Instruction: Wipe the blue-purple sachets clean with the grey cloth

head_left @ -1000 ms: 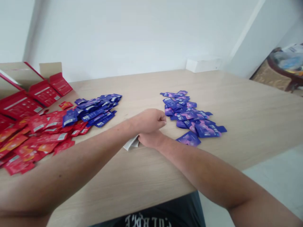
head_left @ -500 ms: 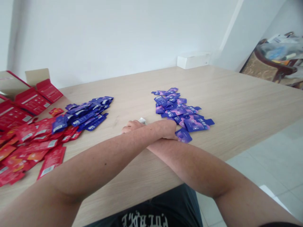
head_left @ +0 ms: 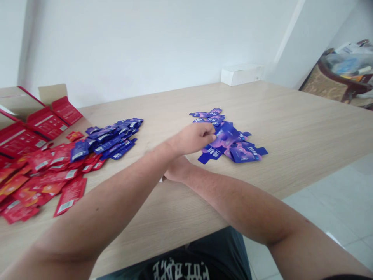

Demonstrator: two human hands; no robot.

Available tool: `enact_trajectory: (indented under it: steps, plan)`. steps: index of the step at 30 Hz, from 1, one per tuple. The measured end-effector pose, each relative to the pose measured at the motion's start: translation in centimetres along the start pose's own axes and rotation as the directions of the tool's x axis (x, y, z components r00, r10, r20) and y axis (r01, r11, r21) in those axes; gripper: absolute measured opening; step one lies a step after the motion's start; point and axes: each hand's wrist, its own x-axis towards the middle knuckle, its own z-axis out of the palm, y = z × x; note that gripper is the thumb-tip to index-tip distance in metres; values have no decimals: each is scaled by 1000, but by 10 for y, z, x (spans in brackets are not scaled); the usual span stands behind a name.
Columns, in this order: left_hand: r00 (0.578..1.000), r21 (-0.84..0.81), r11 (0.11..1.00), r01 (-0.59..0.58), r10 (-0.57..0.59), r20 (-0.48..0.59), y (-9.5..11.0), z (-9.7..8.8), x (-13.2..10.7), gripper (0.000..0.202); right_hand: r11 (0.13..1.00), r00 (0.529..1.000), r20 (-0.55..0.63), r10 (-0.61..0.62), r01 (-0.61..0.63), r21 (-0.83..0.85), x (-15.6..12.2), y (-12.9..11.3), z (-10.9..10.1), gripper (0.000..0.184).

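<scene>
My arms are crossed, the left forearm lying above the right. My left hand [head_left: 198, 138] is closed on a purple sachet [head_left: 226, 134], pinching its left edge above the right-hand pile. Several purple sachets [head_left: 244, 152] with pink print lie spread beneath and around it. My right hand [head_left: 177, 170] rests low over the table, partly hidden by my left forearm. Its fingers appear curled, and a small white bit shows beside them; what it is I cannot make out.
Dark blue sachets [head_left: 112, 138] are heaped on the left, touching a pile of red sachets [head_left: 55, 175]. Behind them stands an opened red carton [head_left: 37, 126]. A white box [head_left: 241, 74] sits against the wall, and a loaded chair [head_left: 329, 79] is at far right.
My left hand has risen and moved slightly left and away from me, with a purple sachet lifted in it. My right hand has come nearer to me and turned.
</scene>
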Motion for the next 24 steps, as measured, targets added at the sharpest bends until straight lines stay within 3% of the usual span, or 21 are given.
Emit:
enact_trajectory:
  steps: [3, 5, 9, 12, 16, 18, 21, 24]
  plan:
    - [981, -156, 984, 89, -114, -156, 0, -40, -29, 18, 984, 990, 63, -126, 133, -119, 2, 6, 7, 21]
    - [945, -233, 962, 141, -201, -259, -9, -61, -53, 20, 970, 984, 85, -159, 171, -172, 3, 10, 11, 23]
    - [840, -371, 889, 269, -405, -361, -46, -90, -104, 22, 953, 976, 80, -203, 216, -212, 7, 13, 15, 24]
    - [823, -511, 830, 222, -441, -359, -81, -108, -142, 21, 957, 980, 19, -197, 196, -212, 10, 16, 15, 26]
    - [838, -670, 716, 195, -477, -265, -125, -127, -186, 21, 984, 980, -176, -88, 57, -170, 20, 26, 10, 31]
    - [840, -711, 651, 267, -518, -159, -145, -129, -202, 25, 992, 960, -280, -19, -16, -122, 26, 33, 6, 31]
    - [827, -692, 570, 444, -557, 72, -168, -117, -213, 29, 995, 913, -404, 61, -88, -47, 35, 39, -2, 27]
    - [794, -528, 610, 591, -557, 245, -179, -97, -208, 31, 994, 875, -474, 98, -112, -1, 38, 38, -8, 28]
